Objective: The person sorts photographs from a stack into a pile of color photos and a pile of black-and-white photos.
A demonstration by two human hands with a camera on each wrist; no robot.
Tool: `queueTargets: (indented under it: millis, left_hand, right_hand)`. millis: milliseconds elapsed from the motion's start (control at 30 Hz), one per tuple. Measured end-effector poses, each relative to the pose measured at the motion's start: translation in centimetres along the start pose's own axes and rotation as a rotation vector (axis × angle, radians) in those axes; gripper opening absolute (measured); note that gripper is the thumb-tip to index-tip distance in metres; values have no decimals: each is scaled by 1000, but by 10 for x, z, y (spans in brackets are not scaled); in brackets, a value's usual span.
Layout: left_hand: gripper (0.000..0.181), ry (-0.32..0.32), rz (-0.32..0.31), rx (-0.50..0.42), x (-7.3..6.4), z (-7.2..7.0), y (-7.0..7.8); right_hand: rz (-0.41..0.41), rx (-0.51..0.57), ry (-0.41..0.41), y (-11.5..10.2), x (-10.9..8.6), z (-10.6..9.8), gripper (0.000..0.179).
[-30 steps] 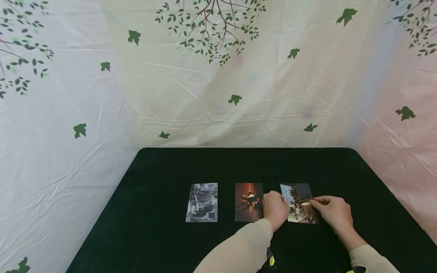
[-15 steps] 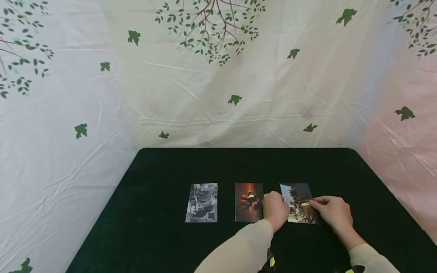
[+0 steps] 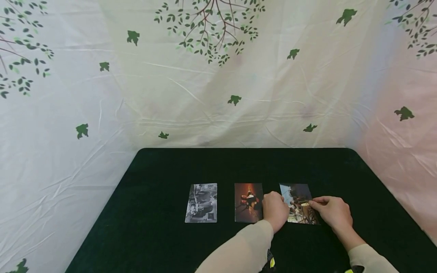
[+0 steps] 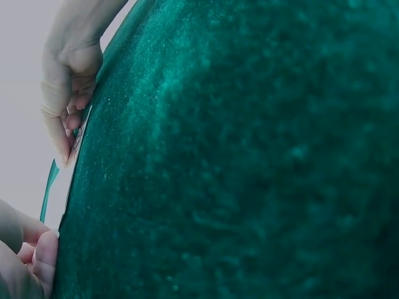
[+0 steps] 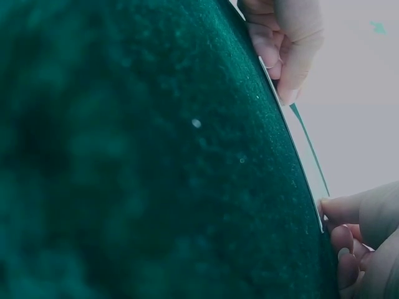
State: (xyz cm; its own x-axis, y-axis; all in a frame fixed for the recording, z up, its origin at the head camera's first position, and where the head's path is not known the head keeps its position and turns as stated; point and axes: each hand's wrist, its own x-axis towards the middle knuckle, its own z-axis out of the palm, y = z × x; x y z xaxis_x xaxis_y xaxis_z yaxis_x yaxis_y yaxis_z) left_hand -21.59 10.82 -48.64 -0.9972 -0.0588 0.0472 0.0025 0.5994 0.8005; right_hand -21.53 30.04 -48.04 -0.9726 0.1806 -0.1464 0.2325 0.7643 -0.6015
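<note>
A colour photo card, with blue sky and a crowded scene, lies on the dark green tabletop between the two hands. My left hand pinches its left edge, the fingertips mostly hidden in the head view. At the opposite edge my right hand holds the card, thumb on top. The right wrist view shows the card edge-on as a thin strip, with the right thumb over its near end. In the left wrist view, the left fingertips meet the card's lower end.
To the left lie two more photo cards: a reddish-brown one just beside my left hand, and a black-and-white one farther left. The green tabletop ends at a pale curtain with leaf prints behind it.
</note>
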Motion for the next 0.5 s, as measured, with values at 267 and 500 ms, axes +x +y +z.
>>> queueTargets:
  millis: [267, 500]
  left_hand:
    - [49, 1, 5, -2, -1, -2, 1]
    - [51, 31, 44, 27, -4, -5, 2]
  right_hand:
    - [4, 5, -16, -1, -1, -1, 52]
    - [7, 10, -19, 0, 0, -1, 52]
